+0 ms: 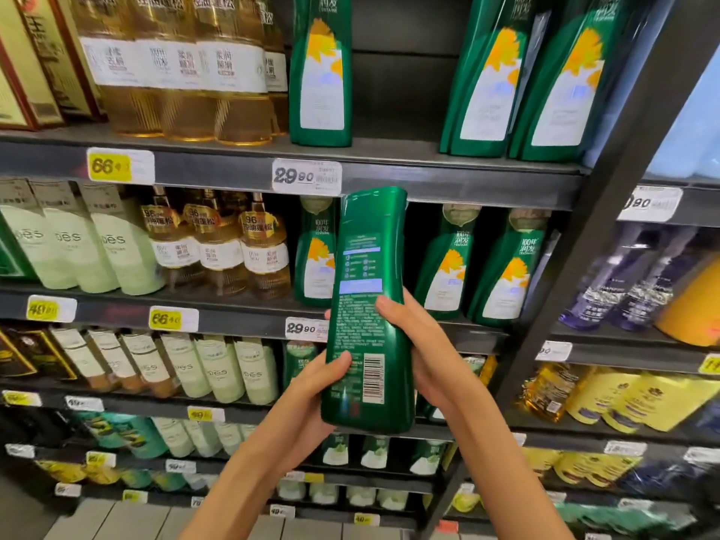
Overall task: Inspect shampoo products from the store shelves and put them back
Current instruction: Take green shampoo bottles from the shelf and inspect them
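- Here we are at the shelves, and the green shampoo bottle point(370, 305) is up in front of us, held in the air by both hands, nearly upright with a slight lean.
- Its back faces us: fine print down the middle, and a white barcode point(373, 378) low on the right side.
- Our left hand point(307, 403) grips the lower part from the left, with the thumb laid across the face just beside the barcode. The other fingers curl out of sight behind.
- Our right hand point(424, 356) wraps the right edge higher up, thumb pressed on the print at mid-height. Its fingers are hidden behind the bottle too.
- Behind the bottle's top runs a shelf edge point(467, 185), with a white price tag point(306, 176) reading 29.90 just to the left.
- Matching green bottles point(502, 267) with yellow-leaf labels stand on the shelf to the right of ours. There is one more point(315, 251) to the left, and larger-looking ones point(321, 72) on the shelf above.
- Further left we see amber bottles point(222, 247) with gold neck tags, then pale green bottles point(113, 251).
- A yellow price tag point(111, 165) marked 66 sits on the upper shelf edge at left.
- Over on the right, past a dark upright post point(607, 181), purple bottles point(623, 282) line the next bay.
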The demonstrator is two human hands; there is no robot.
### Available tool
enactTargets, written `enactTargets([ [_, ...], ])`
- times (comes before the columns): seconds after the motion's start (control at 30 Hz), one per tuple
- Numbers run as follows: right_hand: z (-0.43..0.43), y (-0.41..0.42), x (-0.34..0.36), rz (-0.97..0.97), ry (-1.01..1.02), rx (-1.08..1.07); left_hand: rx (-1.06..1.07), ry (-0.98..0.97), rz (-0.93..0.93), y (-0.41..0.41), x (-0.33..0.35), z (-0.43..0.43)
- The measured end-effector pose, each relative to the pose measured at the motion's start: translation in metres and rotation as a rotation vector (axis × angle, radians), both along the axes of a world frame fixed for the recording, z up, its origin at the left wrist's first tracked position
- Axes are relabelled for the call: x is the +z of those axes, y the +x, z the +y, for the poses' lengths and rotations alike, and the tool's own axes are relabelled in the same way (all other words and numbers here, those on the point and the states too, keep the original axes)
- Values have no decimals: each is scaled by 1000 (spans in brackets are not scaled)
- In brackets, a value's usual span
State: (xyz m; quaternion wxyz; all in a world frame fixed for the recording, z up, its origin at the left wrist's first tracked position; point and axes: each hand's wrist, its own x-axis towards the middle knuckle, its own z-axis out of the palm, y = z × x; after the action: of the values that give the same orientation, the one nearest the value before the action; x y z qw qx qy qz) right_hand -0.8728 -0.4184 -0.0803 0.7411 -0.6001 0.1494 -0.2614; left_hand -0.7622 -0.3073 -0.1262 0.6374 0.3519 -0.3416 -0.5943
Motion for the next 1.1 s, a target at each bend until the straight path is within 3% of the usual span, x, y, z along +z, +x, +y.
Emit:
enactTargets([
  [0.1, 3, 1, -3, 12, -28, -63, 140, 49, -91, -8, -1, -5],
  [0.2, 7, 0, 2, 32, -123, -171, 606, 40, -404, -20, 3, -11],
  [0.23, 8, 0, 3, 47, -180, -218, 635, 30, -519, -23, 4, -9],
  [0.33, 10, 2, 6, 65, -226, -333, 391, 10, -731, -40, 10, -2],
  [0.5, 4, -7, 8, 115, -186, -321, 430, -19, -544, -42, 4, -11],
  [0.57, 0, -13, 4, 171, -181, -279, 298, 6, -388, -34, 0, -8],
  [0.67, -1, -22, -5, 198, -141, -154, 126, 58, -330, -24, 1, -5],
  [0.77, 3, -25, -13, 119, -103, -174, 129, 114, -344, -21, -4, -9],
  [0.87, 4, -23, -24, 134, -145, -263, 265, 120, -565, -24, -8, -12],
  [0.93, 2, -24, -31, 193, -217, -292, 284, 118, -596, -25, -13, -14],
  [1.1, 3, -40, -44, 265, -403, -113, 292, 63, -571, -24, -29, -12],
])
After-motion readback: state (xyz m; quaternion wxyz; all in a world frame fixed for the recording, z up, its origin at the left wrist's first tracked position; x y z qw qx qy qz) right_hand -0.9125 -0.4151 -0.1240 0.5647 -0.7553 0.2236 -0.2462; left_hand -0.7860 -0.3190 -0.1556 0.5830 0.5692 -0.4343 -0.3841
